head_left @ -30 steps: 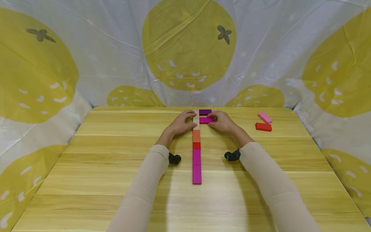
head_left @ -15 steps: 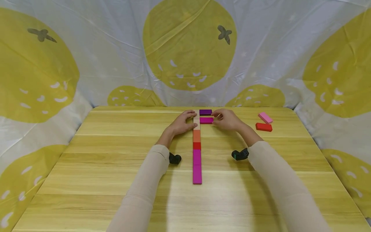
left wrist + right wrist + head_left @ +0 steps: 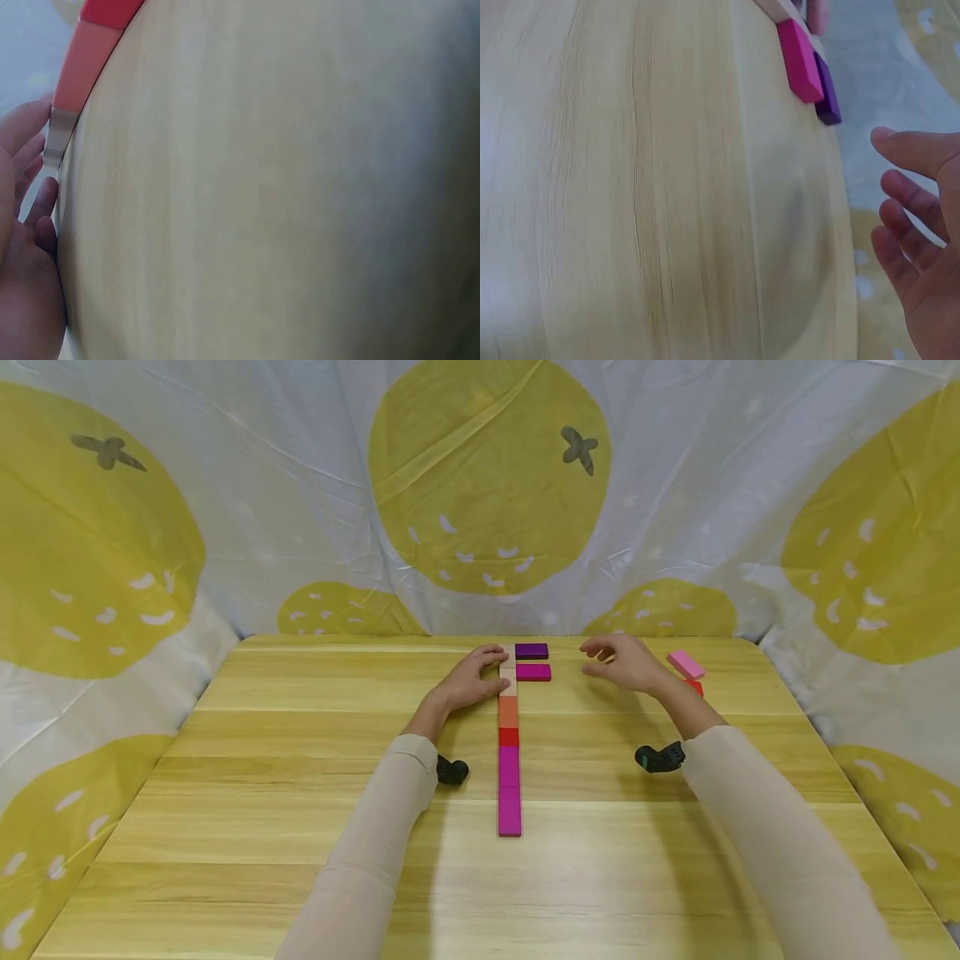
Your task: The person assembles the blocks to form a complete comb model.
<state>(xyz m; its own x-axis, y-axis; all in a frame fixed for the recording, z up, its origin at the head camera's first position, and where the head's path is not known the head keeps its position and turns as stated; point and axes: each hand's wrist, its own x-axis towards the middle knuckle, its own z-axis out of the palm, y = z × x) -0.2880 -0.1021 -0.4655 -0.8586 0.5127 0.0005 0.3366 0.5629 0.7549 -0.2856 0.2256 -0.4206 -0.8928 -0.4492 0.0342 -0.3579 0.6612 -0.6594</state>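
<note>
A straight row of flat blocks runs up the middle of the table. Its near end is two magenta blocks (image 3: 509, 789), followed by a red block (image 3: 508, 737), an orange block (image 3: 508, 712) and beige blocks (image 3: 507, 674) at the far end. From the left, my left hand (image 3: 470, 679) touches the beige blocks with thumb and fingertips. A purple block (image 3: 532, 651) and a magenta-pink block (image 3: 533, 672) stick out rightward from the beige part, side by side with a gap. My right hand (image 3: 624, 663) hovers to their right, fingers loosely bent, holding nothing.
Beyond my right hand lie a pink block (image 3: 686, 664) and a red block (image 3: 695, 687), the latter partly hidden by the forearm. Black wrist devices (image 3: 660, 758) sit below both wrists. A patterned cloth (image 3: 487, 485) hangs behind the table's far edge.
My right hand has let go of the magenta-pink block and drawn away to the right, its fingers spreading apart. That block stays beside the row. My left hand has not moved.
</note>
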